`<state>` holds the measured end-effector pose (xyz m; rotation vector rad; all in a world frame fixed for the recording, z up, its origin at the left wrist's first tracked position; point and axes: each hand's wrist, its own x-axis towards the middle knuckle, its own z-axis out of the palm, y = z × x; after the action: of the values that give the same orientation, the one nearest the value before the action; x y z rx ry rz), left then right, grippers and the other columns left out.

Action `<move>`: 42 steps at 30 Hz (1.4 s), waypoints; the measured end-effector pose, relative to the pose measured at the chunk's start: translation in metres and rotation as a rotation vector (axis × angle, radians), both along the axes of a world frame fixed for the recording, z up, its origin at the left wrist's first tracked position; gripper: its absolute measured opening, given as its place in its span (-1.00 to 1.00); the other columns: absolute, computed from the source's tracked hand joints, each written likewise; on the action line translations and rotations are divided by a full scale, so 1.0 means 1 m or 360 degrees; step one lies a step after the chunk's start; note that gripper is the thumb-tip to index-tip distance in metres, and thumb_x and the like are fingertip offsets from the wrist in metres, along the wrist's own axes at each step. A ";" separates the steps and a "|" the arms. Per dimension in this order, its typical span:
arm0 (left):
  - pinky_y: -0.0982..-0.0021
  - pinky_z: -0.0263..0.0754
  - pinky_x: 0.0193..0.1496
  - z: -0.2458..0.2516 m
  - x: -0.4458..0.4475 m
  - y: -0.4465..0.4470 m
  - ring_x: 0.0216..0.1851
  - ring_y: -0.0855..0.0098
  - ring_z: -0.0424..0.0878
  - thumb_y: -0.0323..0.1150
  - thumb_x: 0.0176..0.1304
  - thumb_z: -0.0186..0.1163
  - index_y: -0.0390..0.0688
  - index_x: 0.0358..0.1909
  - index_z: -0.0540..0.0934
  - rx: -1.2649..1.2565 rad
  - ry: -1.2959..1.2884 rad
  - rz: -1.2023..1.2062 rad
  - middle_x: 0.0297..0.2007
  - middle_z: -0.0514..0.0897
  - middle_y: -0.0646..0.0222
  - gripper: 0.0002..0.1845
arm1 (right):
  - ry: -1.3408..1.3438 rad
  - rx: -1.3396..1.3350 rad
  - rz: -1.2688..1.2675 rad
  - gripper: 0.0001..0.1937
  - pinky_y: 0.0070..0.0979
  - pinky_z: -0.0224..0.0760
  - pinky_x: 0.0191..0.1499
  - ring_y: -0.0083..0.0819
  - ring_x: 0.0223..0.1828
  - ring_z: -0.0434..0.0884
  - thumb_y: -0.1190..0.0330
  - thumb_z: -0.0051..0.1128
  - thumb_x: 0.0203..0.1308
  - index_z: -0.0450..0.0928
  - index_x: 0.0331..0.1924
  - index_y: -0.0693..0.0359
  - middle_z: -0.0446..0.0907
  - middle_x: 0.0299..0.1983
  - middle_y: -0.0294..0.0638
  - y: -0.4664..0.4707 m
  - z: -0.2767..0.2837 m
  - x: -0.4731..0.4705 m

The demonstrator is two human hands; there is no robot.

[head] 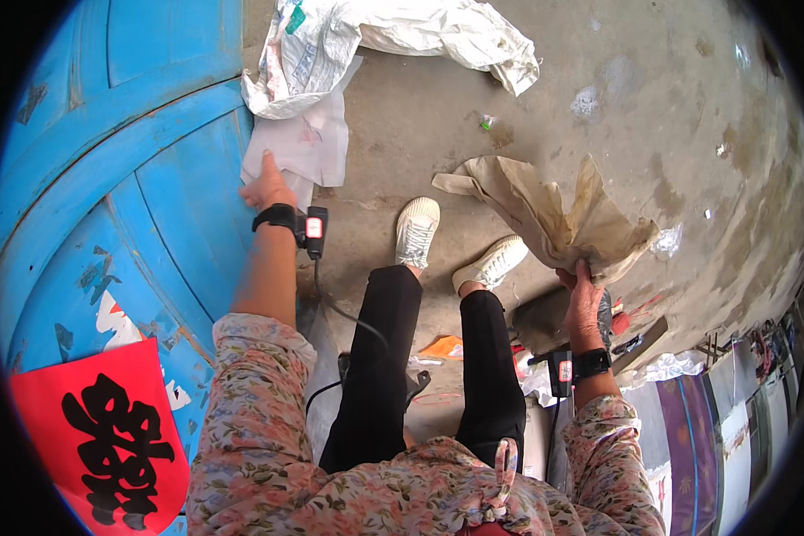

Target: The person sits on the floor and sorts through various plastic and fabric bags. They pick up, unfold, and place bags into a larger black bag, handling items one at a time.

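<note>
My left hand [268, 184] grips the near edge of some thin whitish sheets [325, 137], thumb on top. I cannot tell whether they are paper or plastic. Their far end lies under or against a crumpled white woven sack [435, 30] on the floor. In my right hand [581, 295] is a creased, stained beige sheet [543, 208], perhaps cloth or a paper bag. It is pinched at its lower edge and fans out in front of my right shoe. Both wrists wear black straps with small devices and cables.
A blue wooden door [187, 201] stands close on the left, with a red paper [100, 435] bearing black writing. Stained concrete floor [409, 127] spreads ahead. Behind my shoes lie an orange packet [442, 347] and scraps. Panels and a purple curtain-like cloth [690, 449] are at the right.
</note>
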<state>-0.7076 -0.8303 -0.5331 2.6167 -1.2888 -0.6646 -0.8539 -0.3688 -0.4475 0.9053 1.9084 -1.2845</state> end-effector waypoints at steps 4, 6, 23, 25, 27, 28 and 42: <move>0.07 0.34 0.07 -0.042 0.073 -0.026 0.07 -0.02 0.32 0.07 -0.25 0.42 -0.19 0.23 0.06 0.0279 0.0355 0.0725 0.12 0.28 0.05 0.06 | -0.0183 0.0118 0.0015 -0.57 -0.52 0.44 -0.28 -0.36 -0.32 0.62 0.27 0.02 0.20 0.27 0.11 0.27 0.51 -0.12 -0.16 0.015 -0.019 0.014; 0.20 0.41 -0.04 -0.065 0.084 -0.035 -0.06 0.12 0.38 -0.04 -0.15 0.39 -0.15 0.19 0.16 0.0400 0.0693 0.0664 0.03 0.35 0.15 -0.10 | -0.0231 0.0042 0.0083 -0.56 -0.53 0.44 -0.29 -0.35 -0.32 0.62 0.25 0.03 0.20 0.28 0.10 0.27 0.51 -0.12 -0.16 0.015 -0.025 0.022; 0.23 0.45 -0.30 0.063 -0.097 0.214 -0.40 0.14 0.57 -0.30 0.00 0.14 -0.12 -0.29 0.53 0.1644 0.1279 -0.3000 -0.49 0.57 0.17 -0.79 | -0.0610 -0.0519 -0.0589 -0.52 -0.45 0.40 -0.12 -0.43 -0.19 0.49 0.31 0.21 0.03 0.32 0.04 0.24 0.48 -0.19 -0.24 -0.069 -0.018 0.037; 0.27 0.37 0.00 0.044 -0.134 0.168 -0.01 0.19 0.46 -0.20 -0.01 0.22 -0.15 -0.13 0.51 0.0841 0.0993 -0.3014 -0.05 0.49 0.16 -0.60 | -0.0570 -0.0385 -0.0522 -0.54 -0.47 0.40 -0.14 -0.45 -0.21 0.48 0.35 0.19 0.02 0.33 0.03 0.26 0.48 -0.19 -0.25 -0.053 -0.016 0.034; -0.03 0.08 0.18 0.015 -0.177 0.103 0.22 0.08 0.17 -0.11 -0.07 0.29 -0.10 0.11 0.33 -0.0522 0.0174 -0.2817 0.19 0.23 0.10 -0.33 | -0.0561 -0.0374 -0.0496 -0.59 -0.46 0.41 -0.18 -0.45 -0.25 0.47 0.40 0.16 0.01 0.36 -0.01 0.27 0.46 -0.24 -0.26 -0.035 -0.014 0.034; -0.10 -0.04 0.21 0.004 -0.198 0.062 0.26 0.08 0.12 -0.09 -0.11 0.34 -0.11 0.20 0.22 -0.0931 -0.0030 -0.2713 0.22 0.19 0.06 -0.18 | -0.0523 -0.0364 -0.0510 -0.61 -0.45 0.42 -0.18 -0.45 -0.27 0.48 0.41 0.15 0.02 0.36 -0.02 0.27 0.46 -0.26 -0.27 -0.026 -0.013 0.036; 0.46 0.29 -0.06 0.107 -0.120 0.098 -0.16 0.52 0.42 -0.30 0.16 0.12 -0.32 -0.02 0.46 0.0778 0.0704 -0.1791 -0.17 0.54 0.37 -0.61 | -0.0079 -0.1233 -0.1603 -0.68 -0.30 0.49 -0.09 -0.30 -0.22 0.59 0.44 0.11 0.04 0.42 -0.07 0.23 0.58 -0.23 -0.19 0.112 0.117 0.033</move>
<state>-0.8277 -0.7326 -0.4259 1.5501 -2.5819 -1.7362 -0.8209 -0.2569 -0.3304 1.4555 0.6761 -2.2808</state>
